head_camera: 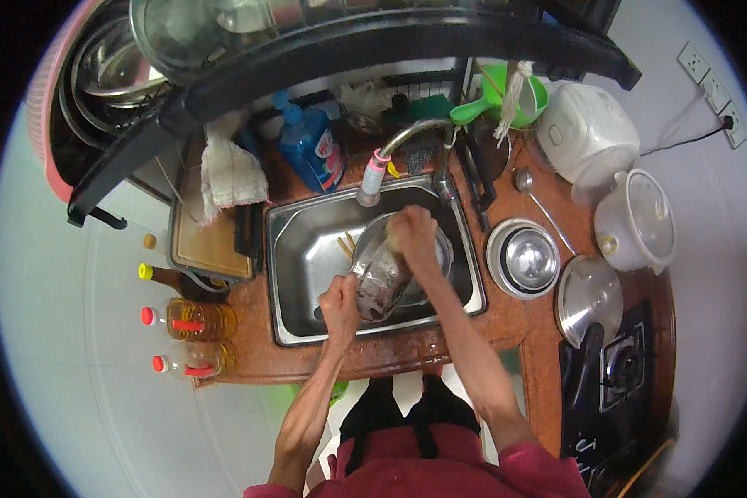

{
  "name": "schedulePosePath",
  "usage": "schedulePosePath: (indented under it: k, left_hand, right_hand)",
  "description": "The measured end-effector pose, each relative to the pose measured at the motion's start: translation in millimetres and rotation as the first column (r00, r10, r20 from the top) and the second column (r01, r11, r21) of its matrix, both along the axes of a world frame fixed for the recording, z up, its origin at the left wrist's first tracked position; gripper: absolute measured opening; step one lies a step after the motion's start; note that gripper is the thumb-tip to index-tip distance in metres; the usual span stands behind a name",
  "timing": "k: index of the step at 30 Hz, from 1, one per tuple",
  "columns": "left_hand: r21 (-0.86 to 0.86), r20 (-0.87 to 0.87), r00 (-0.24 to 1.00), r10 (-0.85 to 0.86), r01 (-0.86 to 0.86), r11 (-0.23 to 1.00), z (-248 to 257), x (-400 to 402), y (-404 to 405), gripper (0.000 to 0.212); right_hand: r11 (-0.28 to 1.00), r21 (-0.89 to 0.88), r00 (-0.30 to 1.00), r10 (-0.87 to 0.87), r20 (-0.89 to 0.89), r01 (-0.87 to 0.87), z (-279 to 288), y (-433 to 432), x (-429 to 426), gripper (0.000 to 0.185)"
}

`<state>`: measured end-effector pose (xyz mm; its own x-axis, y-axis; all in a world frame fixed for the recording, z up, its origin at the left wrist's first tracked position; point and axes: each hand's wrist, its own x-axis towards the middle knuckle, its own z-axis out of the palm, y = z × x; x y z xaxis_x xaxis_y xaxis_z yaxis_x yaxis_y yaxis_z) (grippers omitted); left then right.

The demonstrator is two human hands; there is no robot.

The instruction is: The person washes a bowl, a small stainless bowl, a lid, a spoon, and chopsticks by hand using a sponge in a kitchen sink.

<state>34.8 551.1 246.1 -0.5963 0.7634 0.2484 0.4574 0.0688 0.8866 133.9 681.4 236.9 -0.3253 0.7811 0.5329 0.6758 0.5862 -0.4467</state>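
Over a stainless steel sink (311,249), my left hand (339,305) grips the rim of a wet, soapy metal pan or bowl (380,286), which is tilted on its side. At the far part of that rim, my right hand (413,233) is closed on what looks like a pale yellowish sponge or cloth, mostly hidden by the fingers. Behind and beneath the tilted vessel, another round metal bowl (443,249) lies in the sink. A few wooden chopsticks (347,244) stick out beside it. The faucet spout (371,183) hangs just beyond my hands.
A blue dish soap bottle (314,149) stands behind the sink. Nested metal bowls (523,258), a ladle (548,215), a lid (590,302) and a white pot (635,221) are at right. Oil bottles (202,319) and a cutting board (211,243) stand left. A black shelf (348,46) arches overhead.
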Motion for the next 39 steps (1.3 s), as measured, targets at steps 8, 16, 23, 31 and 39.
schedulePosePath:
  k: [8,16,23,31,39]
  left_hand:
    - [0.128,0.179,0.981,0.07,-0.094,0.987,13,2,-14,0.033]
    - [0.218,0.518,0.855,0.005,-0.138,0.966,-9,-3,-15,0.031]
    - [-0.112,0.612,0.772,-0.17,0.297,0.948,55,-43,37,0.033]
    - [-0.278,0.364,0.891,-0.27,0.381,0.882,41,-30,39,0.031]
    - [-0.011,0.459,0.87,-0.177,0.206,0.979,44,-17,16,0.032]
  right_hand:
    - [0.124,-0.459,0.33,-0.535,-0.778,-0.88,-85,-25,18,0.04]
    - [0.611,-0.562,0.412,-0.383,-0.826,-0.558,-98,-37,6,0.036]
    - [0.454,-0.658,0.53,-0.389,-0.753,-0.601,-24,34,33,0.027]
    - [0.915,0.016,0.907,0.402,-0.125,-0.403,32,12,4,0.021]
    - [0.279,-0.607,0.459,-0.446,-0.768,-0.744,-15,33,37,0.026]
